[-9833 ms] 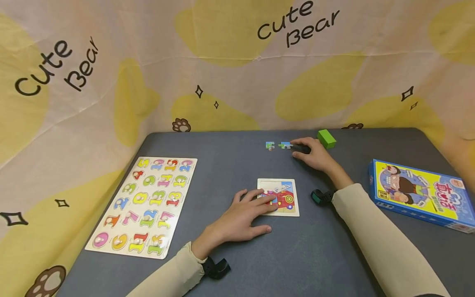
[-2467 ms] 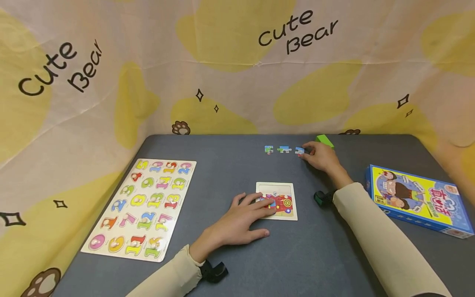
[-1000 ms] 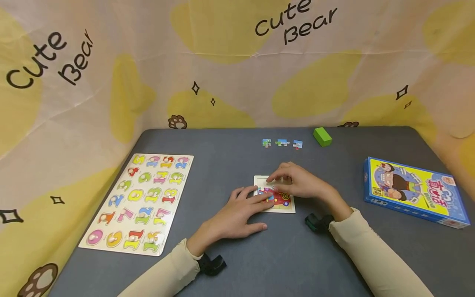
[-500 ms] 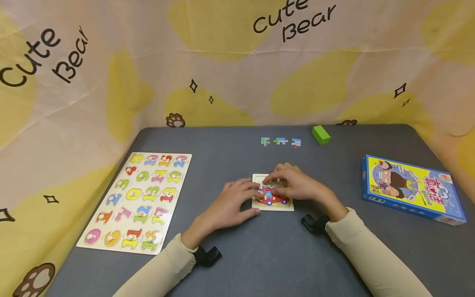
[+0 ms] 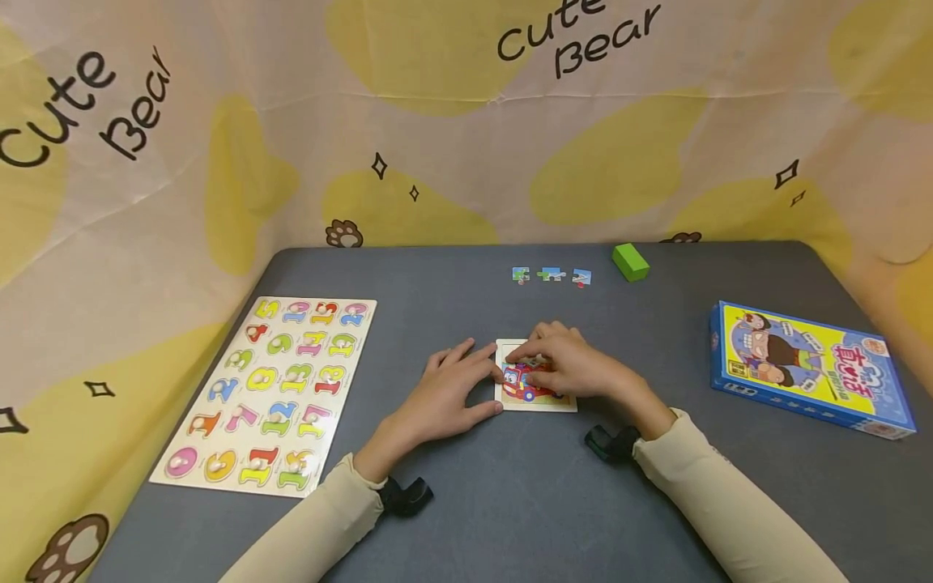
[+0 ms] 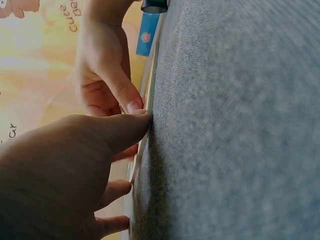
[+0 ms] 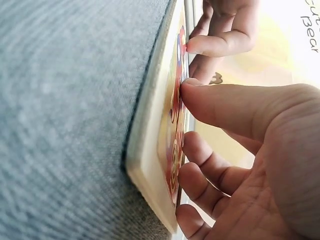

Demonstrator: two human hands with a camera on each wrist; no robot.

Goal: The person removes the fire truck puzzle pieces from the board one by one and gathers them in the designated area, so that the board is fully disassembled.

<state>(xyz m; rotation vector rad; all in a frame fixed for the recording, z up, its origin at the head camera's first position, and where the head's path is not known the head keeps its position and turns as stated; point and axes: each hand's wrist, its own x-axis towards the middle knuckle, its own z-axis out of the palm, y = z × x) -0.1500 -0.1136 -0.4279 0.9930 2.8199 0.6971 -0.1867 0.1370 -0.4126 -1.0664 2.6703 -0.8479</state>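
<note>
In the head view a small square jigsaw puzzle (image 5: pixel 568 402) with a red vehicle picture lies mid-table, its upper part bare. My right hand (image 5: pixel 583 363) is over it, thumb and fingertips touching the picture, fingers bent and spread apart. The right wrist view shows the right thumb (image 7: pixel 200 92) on the picture surface; whether a piece is pinched, I cannot tell. My left hand (image 5: pixel 445 397) lies at the puzzle's left edge with fingers spread, its thumb (image 6: pixel 132 127) at the near corner. Three loose puzzle pieces (image 5: pixel 551 274) lie in a row at the back.
A number peg board (image 5: pixel 321 486) lies on the left of the grey table (image 5: pixel 481 518). At the back stands a green block (image 5: pixel 630 262). To the right is a blue and yellow box (image 5: pixel 812 368). A patterned cloth (image 5: pixel 437 129) hangs behind the table.
The right hand set a third piece in the back row, then came back to the puzzle and shifted slightly left over it. The left hand slid off the picture to its left edge.
</note>
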